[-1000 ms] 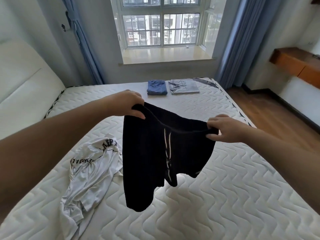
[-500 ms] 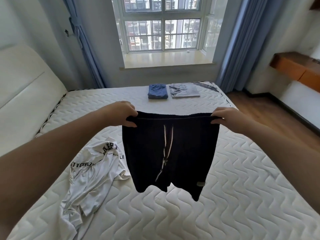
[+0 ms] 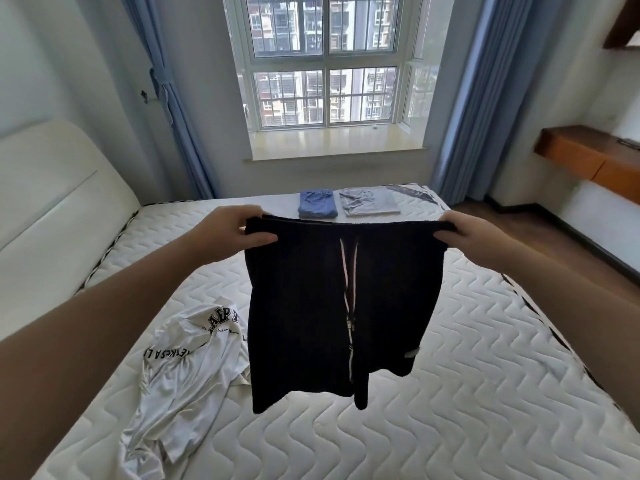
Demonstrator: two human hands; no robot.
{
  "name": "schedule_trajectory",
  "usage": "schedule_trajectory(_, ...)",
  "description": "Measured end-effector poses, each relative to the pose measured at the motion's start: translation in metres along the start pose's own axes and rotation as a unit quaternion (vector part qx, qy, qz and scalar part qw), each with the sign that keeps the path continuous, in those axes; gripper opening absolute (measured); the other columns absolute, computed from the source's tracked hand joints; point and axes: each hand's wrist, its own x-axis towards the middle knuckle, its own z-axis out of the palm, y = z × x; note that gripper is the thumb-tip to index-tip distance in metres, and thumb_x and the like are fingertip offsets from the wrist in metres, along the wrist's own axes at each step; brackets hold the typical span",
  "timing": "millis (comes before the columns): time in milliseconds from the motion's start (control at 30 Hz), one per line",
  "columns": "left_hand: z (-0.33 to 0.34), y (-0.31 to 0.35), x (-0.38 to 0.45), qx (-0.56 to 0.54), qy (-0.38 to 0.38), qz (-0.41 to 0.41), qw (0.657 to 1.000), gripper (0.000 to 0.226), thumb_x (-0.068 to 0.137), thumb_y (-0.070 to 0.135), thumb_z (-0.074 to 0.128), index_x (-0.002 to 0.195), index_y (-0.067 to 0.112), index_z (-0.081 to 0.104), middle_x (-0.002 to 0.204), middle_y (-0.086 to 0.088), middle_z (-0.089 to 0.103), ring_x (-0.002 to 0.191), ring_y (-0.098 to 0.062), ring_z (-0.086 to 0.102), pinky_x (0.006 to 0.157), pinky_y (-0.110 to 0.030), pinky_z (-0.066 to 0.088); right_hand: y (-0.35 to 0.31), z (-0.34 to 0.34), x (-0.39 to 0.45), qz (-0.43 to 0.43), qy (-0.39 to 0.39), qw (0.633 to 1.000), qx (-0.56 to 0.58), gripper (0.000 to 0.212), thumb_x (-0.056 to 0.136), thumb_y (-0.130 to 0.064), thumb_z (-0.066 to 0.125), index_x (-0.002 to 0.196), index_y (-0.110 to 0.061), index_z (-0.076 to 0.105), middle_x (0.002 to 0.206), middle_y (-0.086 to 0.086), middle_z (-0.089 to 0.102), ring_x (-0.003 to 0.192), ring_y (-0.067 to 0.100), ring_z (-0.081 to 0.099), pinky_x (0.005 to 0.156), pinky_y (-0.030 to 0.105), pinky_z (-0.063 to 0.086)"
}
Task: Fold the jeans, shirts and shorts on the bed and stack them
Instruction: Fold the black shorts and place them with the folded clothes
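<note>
Black shorts (image 3: 301, 313) with white drawstrings hang in the air above the bed (image 3: 467, 393), waistband stretched level. My left hand (image 3: 230, 230) pinches the waistband's left end and my right hand (image 3: 476, 233) pinches its right end. A crumpled white T-shirt (image 3: 183, 368) with black lettering lies on the mattress below and to the left, partly hidden by the shorts. At the far edge of the bed sit folded blue jeans (image 3: 317, 203) and, beside them on the right, a folded grey shirt (image 3: 369, 201).
A padded white headboard (image 3: 52, 209) runs along the bed's left side. Wooden floor (image 3: 540, 237) lies to the right, with an orange-brown wall shelf (image 3: 585, 157) above it. A window and blue curtains (image 3: 460, 98) stand behind the bed.
Both hands have pulled apart and risen, drawing the slack, tilted waistband taut and level. The shorts now hang flat and higher above the mattress.
</note>
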Motion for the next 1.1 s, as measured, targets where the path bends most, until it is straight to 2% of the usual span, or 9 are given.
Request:
schedule_trajectory(100,-0.005,0.007,0.003,-0.029,0.03,-0.034,0.999,0.036,0.079,0.048,0.075,0.075,0.017,0.056,0.067,-0.002,0.055,0.058,-0.003,0.048,0.063,-0.028,0.043,-0.008,-0.007,0.003,0.048,-0.019,0.991,0.125,0.016,0.098,-0.02,0.055,0.088,-0.031,0.06,0.085,-0.005,0.065,0.079,0.01,0.064,0.077,0.028,0.053)
schedule_trajectory(200,-0.006,0.016,0.007,-0.035,0.057,-0.045,0.997,0.036,0.077,0.05,0.076,0.072,0.023,0.053,0.066,0.007,0.054,0.059,-0.001,0.05,0.058,-0.018,0.042,-0.019,-0.013,0.008,0.085,-0.017,0.979,0.182,0.015,0.1,-0.02,0.052,0.097,-0.03,0.063,0.09,-0.003,0.068,0.08,0.014,0.067,0.079,0.035,0.054)
schedule_trajectory(367,-0.014,0.023,0.016,-0.07,0.11,-0.086,0.988,0.032,0.077,0.048,0.077,0.091,0.036,0.05,0.088,0.009,0.062,0.079,-0.008,0.062,0.063,-0.021,0.048,-0.036,-0.024,0.011,0.085,-0.053,0.959,0.264,0.018,0.101,-0.008,0.049,0.107,-0.018,0.064,0.107,0.009,0.069,0.093,0.023,0.069,0.081,0.031,0.057)
schedule_trajectory(467,-0.024,0.027,0.018,-0.172,0.09,-0.126,0.973,0.049,0.075,0.038,0.082,0.113,0.047,0.051,0.101,0.011,0.064,0.087,-0.006,0.065,0.073,-0.025,0.056,-0.041,-0.031,0.01,0.078,-0.052,0.948,0.304,0.018,0.1,-0.004,0.049,0.107,-0.013,0.063,0.108,0.014,0.069,0.096,0.024,0.069,0.088,0.033,0.056)
schedule_trajectory(600,-0.029,0.031,0.018,-0.259,0.055,-0.151,0.952,0.028,0.067,0.038,0.083,0.091,0.034,0.07,0.086,0.016,0.075,0.079,-0.001,0.071,0.062,-0.014,0.056,-0.044,-0.035,0.012,0.102,-0.044,0.934,0.339,0.026,0.099,-0.005,0.053,0.119,-0.02,0.059,0.106,0.009,0.07,0.091,0.018,0.072,0.069,0.021,0.058)
schedule_trajectory(700,-0.025,0.023,0.011,-0.315,0.045,-0.158,0.935,0.034,0.072,0.037,0.08,0.101,0.023,0.071,0.098,0.006,0.076,0.09,-0.01,0.072,0.07,-0.018,0.057,-0.04,-0.026,0.017,0.118,-0.067,0.917,0.374,0.022,0.099,-0.006,0.052,0.117,-0.01,0.062,0.105,0.004,0.075,0.093,0.013,0.072,0.074,0.019,0.058)
schedule_trajectory(833,-0.011,0.009,-0.008,-0.469,0.008,-0.178,0.865,0.033,0.079,0.037,0.073,0.105,0.017,0.073,0.11,-0.005,0.073,0.102,-0.02,0.07,0.075,-0.024,0.058,-0.036,-0.004,0.011,0.112,-0.083,0.854,0.501,0.031,0.093,-0.022,0.055,0.12,-0.011,0.065,0.111,0.001,0.073,0.099,0.015,0.071,0.079,0.026,0.058)
schedule_trajectory(933,0.006,0.01,-0.015,-0.561,0.051,-0.225,0.795,0.024,0.083,0.035,0.071,0.095,0.016,0.078,0.11,-0.01,0.073,0.098,-0.024,0.072,0.07,-0.031,0.059,-0.04,0.019,0.005,0.125,-0.097,0.798,0.581,0.034,0.097,-0.03,0.05,0.122,-0.014,0.067,0.121,0.004,0.069,0.111,0.018,0.067,0.081,0.031,0.057)
schedule_trajectory(1100,0.035,0.031,-0.012,-0.609,0.147,-0.297,0.72,0.033,0.093,0.031,0.064,0.114,0.006,0.066,0.104,-0.014,0.074,0.093,-0.028,0.073,0.064,-0.037,0.06,-0.071,0.062,0.001,0.236,0.03,0.741,0.628,0.029,0.1,-0.024,0.051,0.12,-0.01,0.067,0.107,0.006,0.074,0.092,0.017,0.072,0.078,0.033,0.054)
